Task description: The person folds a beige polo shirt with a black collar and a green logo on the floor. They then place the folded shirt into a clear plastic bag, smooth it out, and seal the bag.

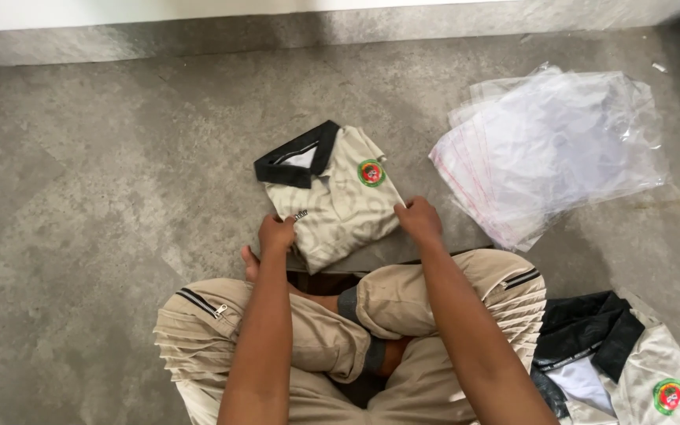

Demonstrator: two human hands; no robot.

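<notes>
Both hands, left hand (275, 234) and right hand (419, 220), grip folded beige shirt (338, 201) on floor (104, 197).

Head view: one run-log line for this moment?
left hand: gripping folded shirt near edge | right hand: gripping its right edge | shirt: on floor | plastic bags: stacked right

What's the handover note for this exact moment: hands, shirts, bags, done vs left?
Left hand: gripping the near left edge of the folded beige shirt with black collar on the grey concrete floor.
Right hand: gripping the shirt's right edge.
Stack of clear plastic bags: on the floor, right of the shirt, untouched.
Second beige shirt: by the right knee.
Done: shirt folded.
Left: not bagged.
</notes>
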